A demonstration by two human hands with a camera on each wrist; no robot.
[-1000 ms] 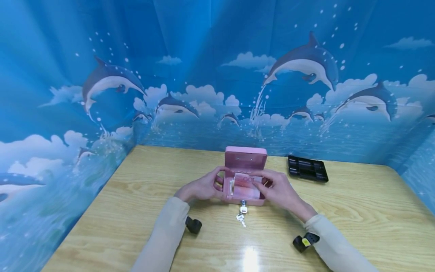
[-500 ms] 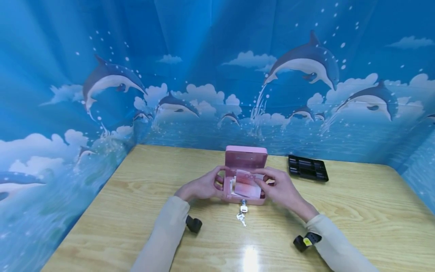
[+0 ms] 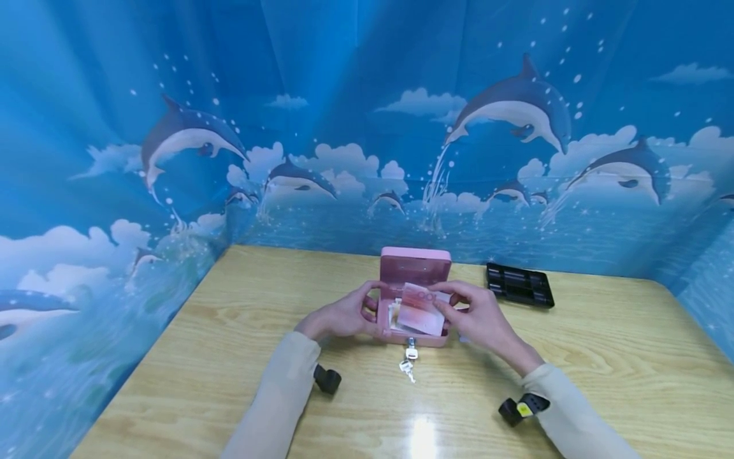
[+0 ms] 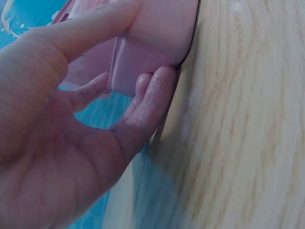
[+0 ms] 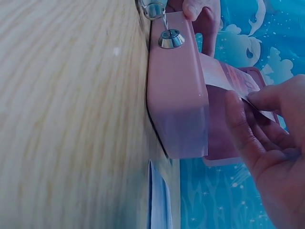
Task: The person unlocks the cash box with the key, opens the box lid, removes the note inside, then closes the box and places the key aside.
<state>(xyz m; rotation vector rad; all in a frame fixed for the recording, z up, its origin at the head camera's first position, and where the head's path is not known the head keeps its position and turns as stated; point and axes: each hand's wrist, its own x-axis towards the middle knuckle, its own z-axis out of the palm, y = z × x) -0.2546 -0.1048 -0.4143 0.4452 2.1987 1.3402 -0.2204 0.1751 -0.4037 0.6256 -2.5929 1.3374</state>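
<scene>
A pink metal cash box [image 3: 424, 342] stands on the table with its lid [image 3: 415, 269] raised. My left hand [image 3: 345, 313] grips the box's left side, the thumb at the front corner and the other fingers along the side wall, as the left wrist view shows. My right hand [image 3: 477, 315] pinches a red 100 banknote [image 3: 418, 310] by its right edge, between thumb and fingers. The note leans over the box opening, its lower edge close to the front rim. Other paper notes [image 3: 394, 316] show inside at the left. Keys [image 3: 408, 366] hang from the front lock [image 5: 171, 39].
A black compartment tray [image 3: 519, 285] lies at the back right of the table [image 3: 241, 287]. Beside the box's right side is a folded bluish paper [image 5: 159, 198]. A blue dolphin-print curtain [image 3: 344, 127] closes off the back and sides.
My right hand has drawn the red banknote slightly up and to the right, and it now tilts more. My left hand and the box have stayed in place.
</scene>
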